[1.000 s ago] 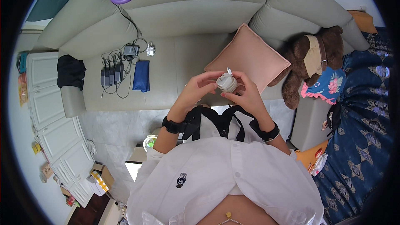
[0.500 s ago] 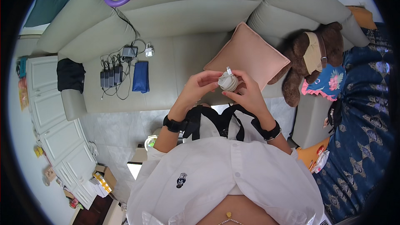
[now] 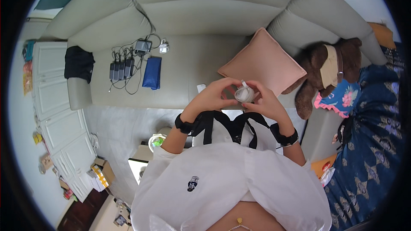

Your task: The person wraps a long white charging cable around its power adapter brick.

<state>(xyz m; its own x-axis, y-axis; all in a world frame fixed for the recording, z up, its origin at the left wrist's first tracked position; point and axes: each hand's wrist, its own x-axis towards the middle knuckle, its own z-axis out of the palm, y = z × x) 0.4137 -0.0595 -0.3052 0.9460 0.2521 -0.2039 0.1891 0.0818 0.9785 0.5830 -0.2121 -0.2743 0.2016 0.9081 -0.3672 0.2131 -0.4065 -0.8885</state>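
A white charging cable [image 3: 245,94], wound into a round coil, is between my two hands above the sofa's front edge. From the left, my left hand [image 3: 219,95] has its thumb and fingers curved round the coil. My right hand [image 3: 269,101] grips the opposite side, its thumb below and fingers above. A pale plug end sticks up from the top of the coil. Beside my left hand, a small white flat piece [image 3: 201,87] lies on the seat; I cannot make out what it is.
On the sofa seat [image 3: 188,55] lie several black adapters [image 3: 121,69] with tangled cords, a grey box [image 3: 143,45], a white coiled cable [image 3: 163,46] and a blue pouch [image 3: 152,73]. A pink cushion [image 3: 265,62] and a brown teddy bear [image 3: 314,55] are to the right.
The view has shifted, so the sofa and its things appear displaced. The coiled cable has turned between my fingers and its plug end shows less. Both hands still hold it.
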